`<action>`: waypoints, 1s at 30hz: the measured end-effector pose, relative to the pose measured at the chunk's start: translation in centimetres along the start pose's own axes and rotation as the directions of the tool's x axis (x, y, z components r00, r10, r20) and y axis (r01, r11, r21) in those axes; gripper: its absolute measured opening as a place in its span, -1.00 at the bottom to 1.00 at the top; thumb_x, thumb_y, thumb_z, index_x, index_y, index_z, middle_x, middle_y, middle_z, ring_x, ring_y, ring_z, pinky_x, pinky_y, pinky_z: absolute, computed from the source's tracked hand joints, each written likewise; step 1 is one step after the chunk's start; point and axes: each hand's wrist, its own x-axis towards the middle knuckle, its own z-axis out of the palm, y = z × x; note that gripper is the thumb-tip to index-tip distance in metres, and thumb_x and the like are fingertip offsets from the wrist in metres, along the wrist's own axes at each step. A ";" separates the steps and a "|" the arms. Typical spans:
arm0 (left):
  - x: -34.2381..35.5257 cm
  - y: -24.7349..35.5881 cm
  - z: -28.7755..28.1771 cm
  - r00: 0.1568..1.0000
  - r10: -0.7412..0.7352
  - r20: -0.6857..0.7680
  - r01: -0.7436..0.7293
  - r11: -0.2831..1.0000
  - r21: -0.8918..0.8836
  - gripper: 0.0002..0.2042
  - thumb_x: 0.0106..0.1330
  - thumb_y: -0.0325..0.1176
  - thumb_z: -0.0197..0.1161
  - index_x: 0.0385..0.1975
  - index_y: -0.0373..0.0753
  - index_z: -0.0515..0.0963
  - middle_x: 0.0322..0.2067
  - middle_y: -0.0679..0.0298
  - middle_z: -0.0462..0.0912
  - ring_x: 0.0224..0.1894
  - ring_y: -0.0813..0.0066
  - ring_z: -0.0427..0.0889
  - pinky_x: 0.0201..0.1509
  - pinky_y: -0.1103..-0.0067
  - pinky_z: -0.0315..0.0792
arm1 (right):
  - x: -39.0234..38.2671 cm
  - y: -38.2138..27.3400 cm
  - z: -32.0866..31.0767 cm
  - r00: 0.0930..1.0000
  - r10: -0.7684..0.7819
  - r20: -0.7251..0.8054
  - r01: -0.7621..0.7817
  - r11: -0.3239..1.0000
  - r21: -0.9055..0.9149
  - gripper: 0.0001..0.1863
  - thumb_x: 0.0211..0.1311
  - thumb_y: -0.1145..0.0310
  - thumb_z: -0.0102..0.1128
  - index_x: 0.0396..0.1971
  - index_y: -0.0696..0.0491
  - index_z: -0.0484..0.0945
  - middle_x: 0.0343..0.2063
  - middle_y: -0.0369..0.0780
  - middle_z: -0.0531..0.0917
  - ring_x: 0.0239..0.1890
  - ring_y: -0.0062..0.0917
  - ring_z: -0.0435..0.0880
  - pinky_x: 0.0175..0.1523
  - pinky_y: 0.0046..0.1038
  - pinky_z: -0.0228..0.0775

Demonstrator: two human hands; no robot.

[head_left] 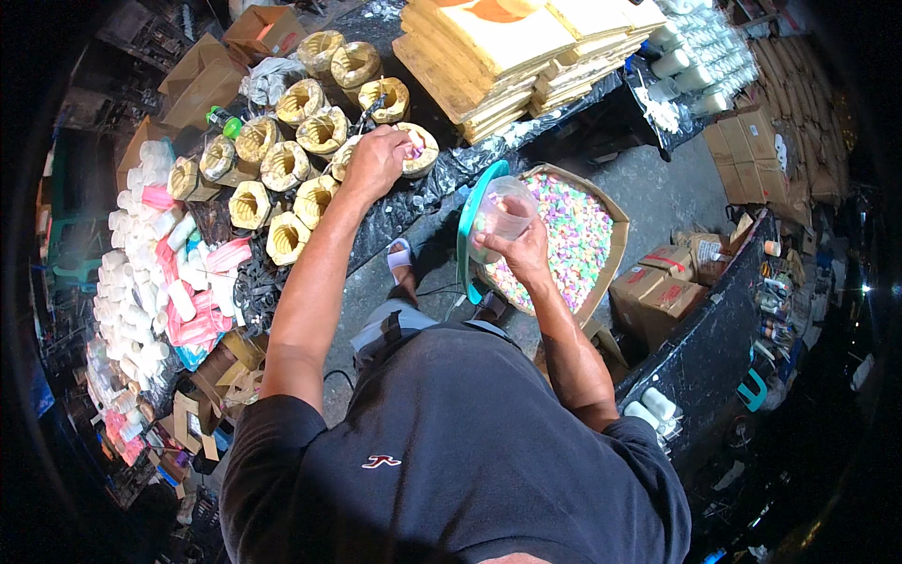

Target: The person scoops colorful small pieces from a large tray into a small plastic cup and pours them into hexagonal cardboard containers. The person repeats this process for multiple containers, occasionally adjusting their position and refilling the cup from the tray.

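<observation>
My left hand (376, 162) is at the mouth of a yellowish round mold (428, 162) on the black-covered table. Its fingers are curled together at the opening, where pink and purple bits show; whatever they pinch is hidden. A clear plastic tub (505, 211) is gripped by its near side in my right hand (522, 252), tilted, with its inside partly visible. Below and beyond it, a large cardboard box (609, 252) holds many small pastel chunks (575, 230) in pink, green, yellow and purple. Just left of the tub curves a teal plastic rim (467, 226).
Several more hollow molds (322, 132) with ridged insides stand left of my left hand. Flat yellow slabs (498, 47) are stacked at the back. White cylinders (132, 282) pile up at far left. Closed cartons (658, 291) sit right of the box, beside a black-covered table (695, 348).
</observation>
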 end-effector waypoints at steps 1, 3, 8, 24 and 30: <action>0.0 -0.1 0.0 1.000 -0.008 -0.021 0.008 1.000 -0.008 -0.81 0.39 -0.44 0.28 -0.11 -0.33 0.74 -0.20 0.01 0.75 -0.15 -0.02 0.75 0.01 0.29 0.60 | -0.1 -0.2 0.1 1.000 0.007 0.004 -0.007 1.000 0.015 -0.07 -0.14 0.54 0.75 0.32 0.28 0.46 0.19 -0.06 0.63 0.21 -0.31 0.65 0.36 -0.29 0.48; -0.2 -0.4 0.0 0.998 -0.024 -0.061 0.022 0.999 -0.026 -0.81 0.38 -0.43 0.31 -0.11 -0.33 0.76 -0.20 0.02 0.75 -0.15 -0.02 0.74 0.02 0.29 0.60 | -0.2 -0.5 0.2 1.000 0.022 0.013 -0.023 0.999 0.044 -0.07 -0.14 0.53 0.75 0.32 0.28 0.46 0.19 -0.06 0.63 0.21 -0.31 0.65 0.37 -0.28 0.47; -0.1 0.1 -1.0 0.992 -0.064 -0.111 0.063 0.998 -0.014 -0.82 0.39 -0.43 0.32 -0.11 -0.33 0.75 -0.20 0.02 0.75 -0.15 0.00 0.75 0.01 0.30 0.60 | 0.1 -0.3 0.0 1.000 0.014 0.002 -0.014 1.000 0.014 -0.07 -0.14 0.54 0.74 0.33 0.28 0.45 0.20 -0.05 0.62 0.22 -0.30 0.65 0.37 -0.27 0.47; 0.4 0.8 -0.9 0.999 0.044 -0.020 -0.045 0.998 -0.055 -0.71 0.37 -0.51 0.26 0.06 -0.25 0.71 -0.18 0.02 0.67 -0.11 -0.06 0.72 0.03 0.22 0.60 | 0.5 0.2 0.8 1.000 -0.004 -0.021 0.002 0.997 -0.083 -0.06 -0.14 0.51 0.76 0.33 0.29 0.45 0.22 -0.04 0.63 0.24 -0.29 0.65 0.40 -0.27 0.44; 1.2 -0.4 -1.8 0.993 0.026 0.113 -0.028 0.999 0.018 -0.68 0.37 -0.48 0.30 0.11 -0.25 0.70 -0.13 0.05 0.66 -0.08 0.00 0.69 0.06 0.28 0.57 | 0.4 -0.7 1.7 0.999 0.051 -0.014 -0.052 0.999 -0.016 -0.07 -0.13 0.56 0.72 0.34 0.30 0.44 0.22 -0.03 0.62 0.24 -0.30 0.65 0.40 -0.27 0.46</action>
